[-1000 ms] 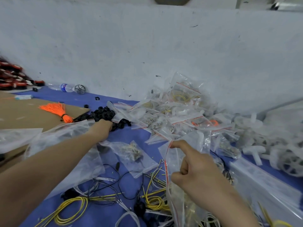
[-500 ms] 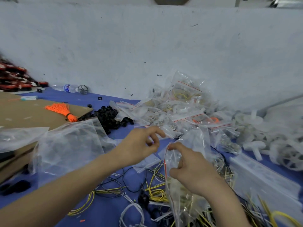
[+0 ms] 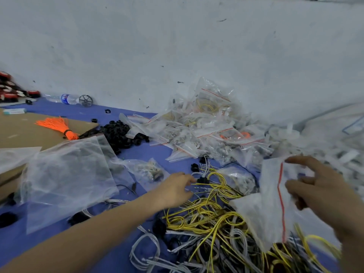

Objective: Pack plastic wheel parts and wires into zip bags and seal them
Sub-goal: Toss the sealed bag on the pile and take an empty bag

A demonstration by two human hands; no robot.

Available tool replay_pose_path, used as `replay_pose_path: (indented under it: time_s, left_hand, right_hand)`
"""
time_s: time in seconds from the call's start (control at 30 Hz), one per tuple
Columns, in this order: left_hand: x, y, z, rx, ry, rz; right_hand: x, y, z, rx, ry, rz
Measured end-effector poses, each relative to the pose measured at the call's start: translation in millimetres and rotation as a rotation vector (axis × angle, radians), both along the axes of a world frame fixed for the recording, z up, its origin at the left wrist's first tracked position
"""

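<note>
- Two risks stand out: my left hand is down among the yellow wires, blurred, so I cannot tell if it has hold of one; a tangled loop would likely drag its neighbours up with it
- My right hand pinches the zip bag near its red strip, above the wires; the limp film could fold closed and block the wire
- Room is tight: sealed bags against the wall behind, black wheel parts far left, bare tabletop between
</note>
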State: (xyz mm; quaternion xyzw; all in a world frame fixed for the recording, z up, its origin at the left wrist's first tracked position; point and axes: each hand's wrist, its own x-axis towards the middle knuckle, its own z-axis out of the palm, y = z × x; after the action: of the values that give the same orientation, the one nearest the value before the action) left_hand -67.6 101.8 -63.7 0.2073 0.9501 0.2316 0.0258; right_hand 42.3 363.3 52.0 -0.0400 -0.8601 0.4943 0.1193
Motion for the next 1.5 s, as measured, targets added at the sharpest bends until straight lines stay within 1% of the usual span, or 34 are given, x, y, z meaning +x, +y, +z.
replay_pose_path:
  time_s: [0.13, 0.23, 0.37, 0.4, 0.43, 0.47, 0.5, 0.6, 0.63, 0.7, 0.83, 0.97, 1.0, 1.03, 1.07, 1.1, 1.13, 1.17, 1.2, 1.27, 1.33, 1.4, 1.5]
  left_hand:
    - [-17.0, 31.3, -6.8, 0.018, 0.093, 0.031]
    - [-31.7, 44.1, -12.3, -0.138, 0.238, 0.099]
    - [-43.0, 49.0, -8.2, -0.276, 0.221, 0.028]
    - [-43.5, 48.0, -5.6, -0.295, 0.237, 0.028]
    - [-42.9, 47.0, -1.7, -0.274, 0.262, 0.045]
    - [-41.3, 45.5, 3.0, -0.208, 0.293, 0.072]
    - [-38.4, 43.9, 8.7, -0.089, 0.33, 0.116]
    - [-21.2, 40.0, 31.4, 0.385, 0.466, 0.242]
    - [-16.0, 38.2, 39.3, 0.474, 0.495, 0.25]
    - [-8.8, 33.1, 49.5, 0.506, 0.49, 0.237]
    - [-4.7, 18.3, 35.2, 0.379, 0.369, 0.29]
    - [0.2, 8.9, 21.3, 0.352, 0.22, 0.304]
    - [1.2, 8.7, 27.9, 0.405, 0.19, 0.312]
    - [3.8, 8.6, 38.0, 0.519, 0.153, 0.3]
    - [9.0, 9.8, 51.3, 0.677, 0.109, 0.249]
    - [16.6, 11.0, 65.9, 0.827, 0.062, 0.156]
    - [25.3, 12.6, 78.9, 0.921, 0.028, 0.034]
    - [34.3, 15.5, 88.2, 0.931, 0.021, -0.086]
    - [42.4, 20.3, 93.5, 0.881, 0.03, -0.185]
    - [54.9, 32.5, 94.9, 0.731, 0.056, -0.281]
    - [59.0, 40.7, 92.3, 0.607, 0.133, -0.308]
    - [59.6, 41.7, 91.9, 0.481, 0.257, -0.305]
    - [57.2, 35.6, 94.9, 0.372, 0.378, -0.28]
  right_hand:
    - [0.3, -3.1, -2.1, 0.001, -0.042, 0.012]
    - [-2.3, -12.0, -2.8, 0.006, -0.069, 0.059]
    - [-4.5, -20.4, -2.1, 0.042, -0.083, 0.104]
    - [-4.8, -22.4, -2.0, 0.05, -0.08, 0.11]
    - [-4.9, -23.6, -1.9, 0.053, -0.082, 0.114]
    - [-5.0, -24.6, -2.0, 0.055, -0.086, 0.119]
    - [-5.4, -25.8, -2.2, 0.059, -0.091, 0.128]
    - [-8.3, -31.0, -3.1, 0.081, -0.116, 0.16]
    - [-10.0, -33.5, -3.4, 0.084, -0.122, 0.166]
    - [-13.3, -38.3, -5.0, 0.105, -0.133, 0.172]
    - [-17.1, -46.7, -9.5, 0.177, -0.156, 0.198]
    - [-21.3, -51.1, -15.5, 0.235, -0.152, 0.219]
    - [-22.9, -51.8, -17.1, 0.238, -0.155, 0.22]
    - [-24.0, -52.7, -18.4, 0.237, -0.157, 0.22]
    - [-25.0, -53.4, -19.2, 0.237, -0.159, 0.221]
    - [-26.0, -54.5, -19.4, 0.237, -0.16, 0.224]
    - [-26.5, -56.0, -19.2, 0.235, -0.161, 0.232]
    - [-26.6, -57.9, -18.4, 0.225, -0.156, 0.243]
    - [-26.2, -60.0, -17.4, 0.212, -0.144, 0.255]
    - [-24.5, -63.6, -15.6, 0.192, -0.117, 0.283]
    - [-22.2, -65.8, -14.3, 0.17, -0.105, 0.304]
    - [-20.9, -65.6, -12.9, 0.116, -0.099, 0.296]
    - [-18.7, -61.7, -8.9, 0.041, -0.097, 0.277]
